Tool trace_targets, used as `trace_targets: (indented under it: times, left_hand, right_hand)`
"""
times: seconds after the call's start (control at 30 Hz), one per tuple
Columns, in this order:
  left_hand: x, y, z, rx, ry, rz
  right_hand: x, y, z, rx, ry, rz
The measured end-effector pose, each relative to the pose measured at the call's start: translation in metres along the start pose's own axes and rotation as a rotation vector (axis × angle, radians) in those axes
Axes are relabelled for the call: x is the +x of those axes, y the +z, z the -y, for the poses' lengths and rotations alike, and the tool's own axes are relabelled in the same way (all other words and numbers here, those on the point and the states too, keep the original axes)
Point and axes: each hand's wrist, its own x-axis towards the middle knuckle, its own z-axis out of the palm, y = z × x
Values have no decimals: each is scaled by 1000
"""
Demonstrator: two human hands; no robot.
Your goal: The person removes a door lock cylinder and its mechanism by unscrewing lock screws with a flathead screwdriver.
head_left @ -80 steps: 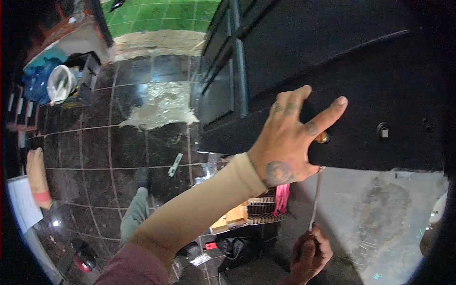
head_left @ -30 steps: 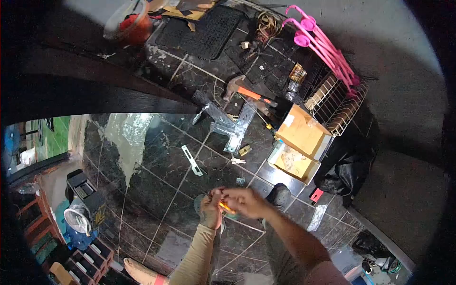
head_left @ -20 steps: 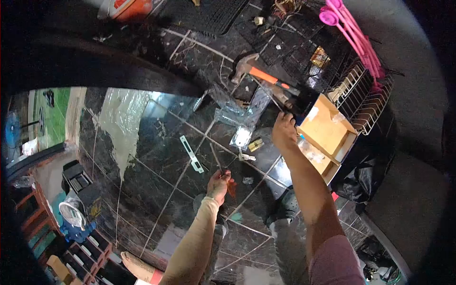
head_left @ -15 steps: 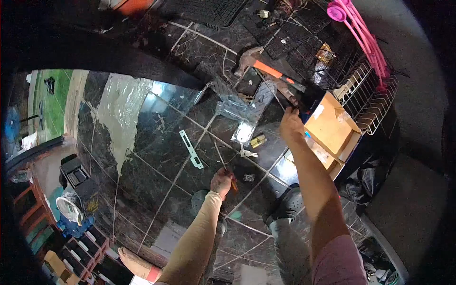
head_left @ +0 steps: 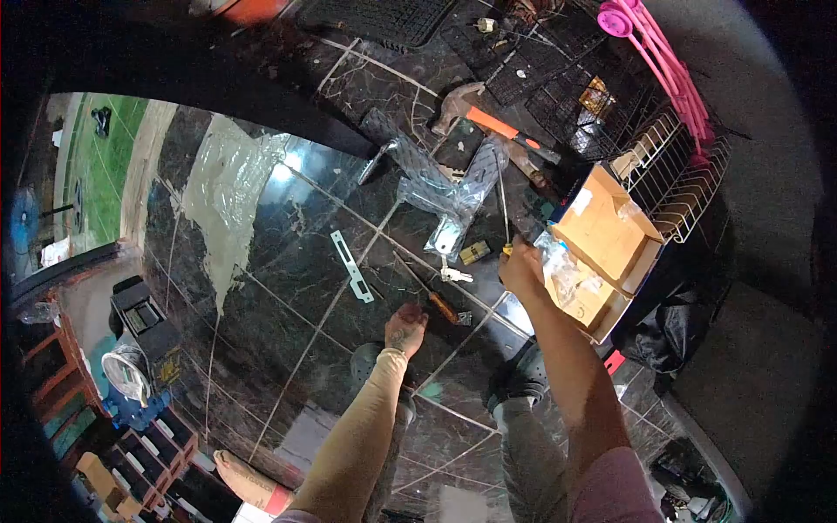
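My right hand [head_left: 524, 272] is closed around the yellow handle of a long screwdriver [head_left: 503, 205], its shaft pointing up over the plastic-wrapped handle parts [head_left: 453, 196]. My left hand [head_left: 406, 329] is half curled, fingers hard to make out, just above the floor. An orange-handled screwdriver [head_left: 443, 307] lies beside it. Keys [head_left: 455, 275] and a brass lock cylinder [head_left: 475, 253] rest between the hands. Left of them is a slotted metal plate [head_left: 351, 267]. By my right hand sits an open cardboard box [head_left: 608, 222] with plastic bags inside.
A hammer [head_left: 495, 125] with an orange and black handle lies ahead, near a wire rack [head_left: 667, 166] and pink long-handled items [head_left: 667, 65]. Someone's bare foot [head_left: 244, 478] shows at lower left. A black case [head_left: 139, 311] stands at the left.
My left hand has let go of the orange-handled screwdriver, now on the floor. My right hand has moved down and left, lifting the long screwdriver. The box's plastic bags are now more visible.
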Motion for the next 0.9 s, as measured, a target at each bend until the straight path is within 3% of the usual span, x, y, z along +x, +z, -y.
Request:
trace_targets:
  times: [0.07, 0.13, 0.2, 0.23, 0.3, 0.33, 0.47, 0.6, 0.7, 0.8, 0.9]
  left_hand:
    - [-5, -10, 0, -295, -43, 48]
    - [-6, -33, -5, -456, 20, -24]
    - [-15, -62, -34, -576, -100, -9]
    - [-15, -86, -44, -770, -133, 93]
    - [-21, -121, -89, -781, -35, -32]
    - [-28, -140, -117, -745, 45, -72]
    - [-59, -223, -222, -640, 308, -237]
    - [-81, -281, -277, -545, 508, -274]
    - [-108, -299, -314, -517, 661, -273]
    - [-140, -320, -352, -504, 796, -367]
    - [-166, -363, -388, -411, 1035, -389]
  right_hand:
    - [-16, -1, 2, -4, 51, -69]
    - [-23, 0, 5, 26, 21, -134]
    - [-30, 5, 5, 87, -54, -171]
    - [-34, 6, 7, 106, -74, -110]
    - [-45, 12, 14, 144, -115, 17]
    - [-53, 21, 15, 133, -196, -91]
    - [-75, 20, 35, 189, -95, 169]
    - [-89, 30, 48, 153, -116, 91]
    - [-95, 41, 50, 284, -64, 98]
    - [-94, 57, 63, 97, 30, 169]
    - [-113, 73, 64, 15, -169, 48]
